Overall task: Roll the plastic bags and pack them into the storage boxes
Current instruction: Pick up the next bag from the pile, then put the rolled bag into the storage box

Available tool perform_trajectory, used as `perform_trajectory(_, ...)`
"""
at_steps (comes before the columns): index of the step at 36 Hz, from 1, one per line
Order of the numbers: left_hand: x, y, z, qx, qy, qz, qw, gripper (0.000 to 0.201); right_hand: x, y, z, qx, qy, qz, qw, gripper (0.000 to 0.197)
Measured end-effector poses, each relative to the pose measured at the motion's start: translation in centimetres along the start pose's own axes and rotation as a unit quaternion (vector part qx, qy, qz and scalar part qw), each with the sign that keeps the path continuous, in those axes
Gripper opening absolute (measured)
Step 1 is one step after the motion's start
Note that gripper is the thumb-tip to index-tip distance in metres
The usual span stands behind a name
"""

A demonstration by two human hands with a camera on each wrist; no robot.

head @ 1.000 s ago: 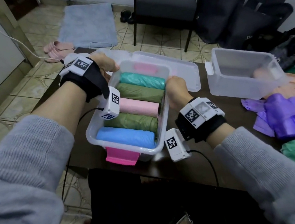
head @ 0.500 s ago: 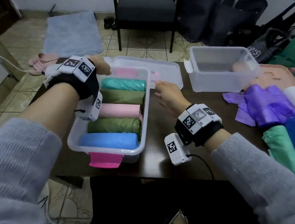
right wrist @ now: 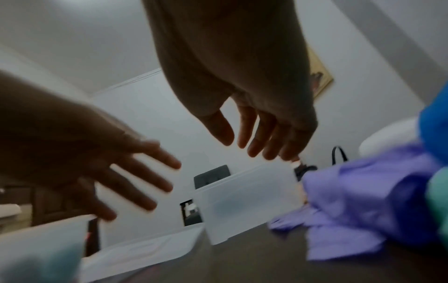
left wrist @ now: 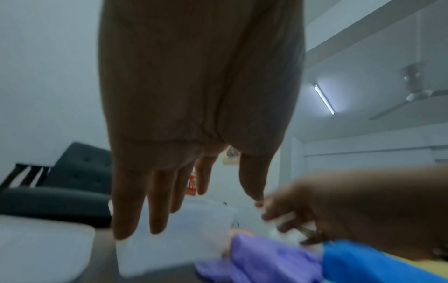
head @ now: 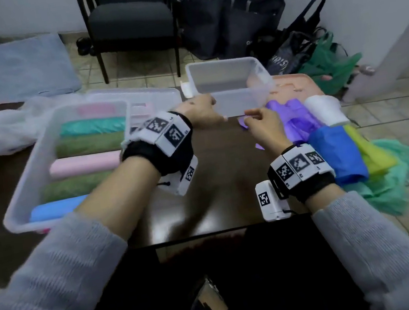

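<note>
Reaching both hands at the empty clear box (head: 229,87) near the tabletop's far edge. Left hand (head: 200,112) fingers spread, straight. Right hand (head: 264,128) fingers loosely spread, holding nothing, beside the purple bag (head: 297,116).

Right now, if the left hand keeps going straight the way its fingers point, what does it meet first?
Most likely the near wall of the empty clear box. The left hand, fingers straight, points at it with nothing between. Whether it already touches is unclear through the blur.

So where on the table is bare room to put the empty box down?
Bare dark table lies between the filled box and the purple bag, nearer than the empty box. The right edge is crowded with loose bags.
</note>
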State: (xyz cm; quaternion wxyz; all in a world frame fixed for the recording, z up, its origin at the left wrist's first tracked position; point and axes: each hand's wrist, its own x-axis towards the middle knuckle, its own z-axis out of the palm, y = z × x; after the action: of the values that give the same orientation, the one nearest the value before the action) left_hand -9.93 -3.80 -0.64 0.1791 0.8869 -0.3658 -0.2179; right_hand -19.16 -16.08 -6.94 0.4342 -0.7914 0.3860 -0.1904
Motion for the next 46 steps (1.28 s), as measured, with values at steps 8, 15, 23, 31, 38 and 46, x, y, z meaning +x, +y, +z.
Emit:
perform_trajectory(8, -1.2, 0.4, 12.6, -0.046, -0.053, -0.031, 0.997, 0.071, -0.9, 4.0, -7.2, -0.278, 0.155, 0.101, 0.943, 0.054)
perform_trajectory(15, -3.4, -0.9, 17.5, 0.008, 0.038, -0.034, 0.999, 0.068, -1.0, 6.8, -9.8, -0.315, 0.117, 0.227, 0.914, 0.080)
perform_trajectory(23, -4.4, -2.6, 20.7, 0.081, 0.075, -0.032, 0.993, 0.067, -0.7, 7.5, -10.1, -0.323, 0.083, 0.260, 0.906, 0.076)
perform_trajectory(31, -4.5, -3.1, 21.4, 0.105, 0.120, -0.021, 0.987, 0.063, -0.9, 7.8, -9.8, -0.348, 0.095, 0.231, 0.904, 0.075)
perform_trajectory(38, -4.5, -3.2, 21.6, 0.101, 0.127, -0.020, 0.986, 0.062, -1.4, 7.6, -9.1, -0.337, 0.098, 0.181, 0.919, 0.072)
perform_trajectory(46, -4.5, -3.2, 21.5, 0.098, 0.120, -0.019, 0.988, 0.062, -2.4, 4.7, -7.0, -0.337, 0.087, 0.033, 0.937, 0.065)
